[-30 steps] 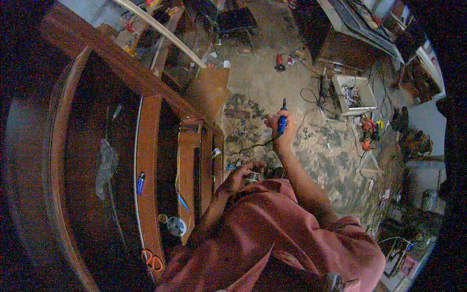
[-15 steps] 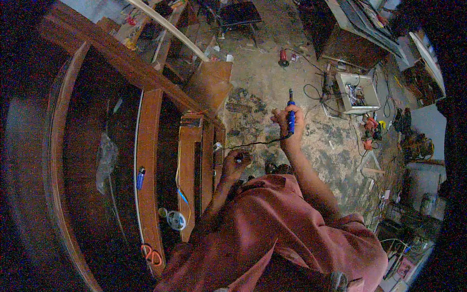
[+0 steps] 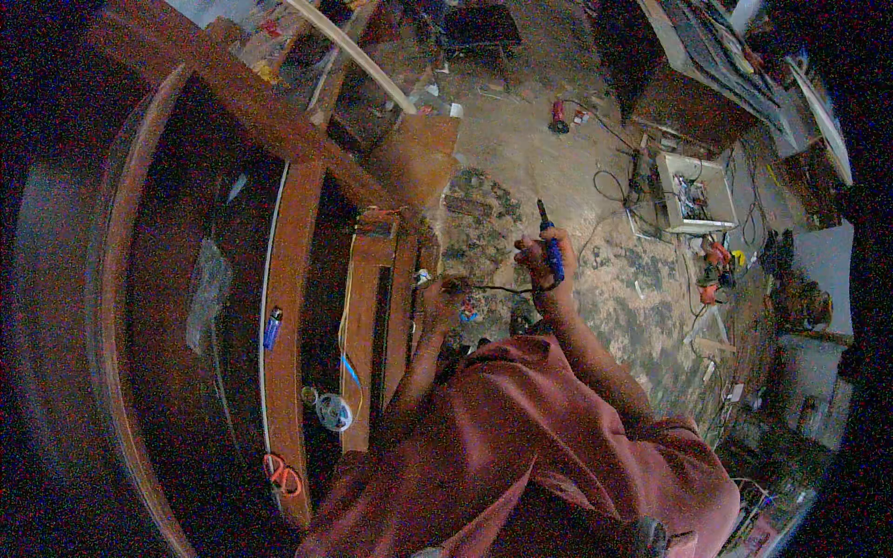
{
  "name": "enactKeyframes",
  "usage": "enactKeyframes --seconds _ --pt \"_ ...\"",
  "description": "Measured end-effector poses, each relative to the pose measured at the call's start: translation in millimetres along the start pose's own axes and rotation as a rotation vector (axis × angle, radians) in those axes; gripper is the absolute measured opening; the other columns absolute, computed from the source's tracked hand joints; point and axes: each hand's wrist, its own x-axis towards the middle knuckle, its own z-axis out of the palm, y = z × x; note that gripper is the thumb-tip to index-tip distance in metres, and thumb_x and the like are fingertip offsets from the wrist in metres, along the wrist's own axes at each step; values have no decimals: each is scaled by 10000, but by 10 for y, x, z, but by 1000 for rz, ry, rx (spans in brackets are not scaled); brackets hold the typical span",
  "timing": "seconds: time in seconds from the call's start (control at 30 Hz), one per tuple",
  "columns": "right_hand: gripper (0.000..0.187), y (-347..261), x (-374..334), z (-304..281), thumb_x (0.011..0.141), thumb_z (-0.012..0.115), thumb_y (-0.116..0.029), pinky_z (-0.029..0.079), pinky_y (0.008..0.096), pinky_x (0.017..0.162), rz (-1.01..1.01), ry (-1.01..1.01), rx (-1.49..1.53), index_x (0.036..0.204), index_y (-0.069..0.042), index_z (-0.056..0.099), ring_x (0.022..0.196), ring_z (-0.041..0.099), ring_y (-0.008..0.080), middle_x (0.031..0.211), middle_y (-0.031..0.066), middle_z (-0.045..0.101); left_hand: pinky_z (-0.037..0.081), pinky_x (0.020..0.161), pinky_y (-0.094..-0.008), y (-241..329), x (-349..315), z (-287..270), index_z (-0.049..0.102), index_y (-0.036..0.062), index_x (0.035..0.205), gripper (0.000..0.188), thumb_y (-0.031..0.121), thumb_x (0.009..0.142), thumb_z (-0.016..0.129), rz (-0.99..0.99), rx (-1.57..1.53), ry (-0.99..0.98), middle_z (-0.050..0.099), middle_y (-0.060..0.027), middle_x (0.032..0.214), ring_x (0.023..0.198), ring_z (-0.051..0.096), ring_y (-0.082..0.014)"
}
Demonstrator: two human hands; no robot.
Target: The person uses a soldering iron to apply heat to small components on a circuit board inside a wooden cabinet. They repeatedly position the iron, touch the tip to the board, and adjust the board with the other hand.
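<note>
My right hand (image 3: 551,265) is closed round the blue handle of a soldering iron (image 3: 555,256), its metal tip pointing away from me. A dark cord (image 3: 507,289) runs left from the handle to my left hand (image 3: 446,296). The left fingers are curled where the cord meets them, somewhat blurred, beside the edge of the wooden frame (image 3: 402,316). Just below these fingers shows a small blue and red thing (image 3: 468,312), too blurred to name. On the wood to the left lie a blue lighter (image 3: 273,327), a white spool (image 3: 333,411) and orange-handled scissors (image 3: 282,474).
A pale open box (image 3: 698,223) of small parts stands on the stained floor (image 3: 605,288) at the right. Near it are loose cables (image 3: 609,186) and an orange power tool (image 3: 712,270). A red tool (image 3: 558,116) lies farther off. Wooden beams (image 3: 223,93) cross the left side.
The soldering iron has come nearer to me, its tip tilting leftward. My left hand has risen to the cord, and the small blue and red thing now shows below it. The view has shifted slightly.
</note>
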Motion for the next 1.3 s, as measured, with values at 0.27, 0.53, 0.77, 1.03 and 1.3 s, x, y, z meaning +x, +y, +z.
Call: enactKeyframes --seconds 0.27,0.53,0.77,1.03,1.3 --pt "274 -132 -156 36 867 628 -19 509 288 639 51 -18 28 1078 -109 478 764 622 175 850 81 622 565 795 -347 771 -133 133 608 73 1038 206 221 901 645 -250 -803 288 633 -73 1024 935 625 -195" --pt "268 -257 -218 -12 863 639 -34 489 266 605 156 -138 -91 1050 -127 471 715 597 161 870 83 619 538 883 -336 1066 -88 135 563 76 1170 301 251 928 598 -238 -986 284 621 -76 1032 1004 600 -200" --pt "301 -368 -110 -138 838 650 -40 476 255 627 257 -139 190 1059 -137 470 795 572 163 886 44 548 519 800 -386 1040 -460 -194 568 73 1105 299 155 820 603 -493 -849 34 620 -79 1000 908 612 -229" --pt "268 -130 -138 -130 854 638 -40 443 235 599 384 -104 125 1044 -134 474 714 514 119 874 21 536 498 868 -391 931 -1085 -199 563 56 1186 352 230 880 587 -533 -689 -509 631 -87 1046 974 609 -247" --pt "217 133 -157 -17 885 631 -81 418 203 591 374 -151 34 1032 -139 483 694 501 91 855 20 553 476 888 -366 151 -1234 93 588 36 1154 361 318 930 565 -91 352 -167 634 -94 1042 988 603 -253"
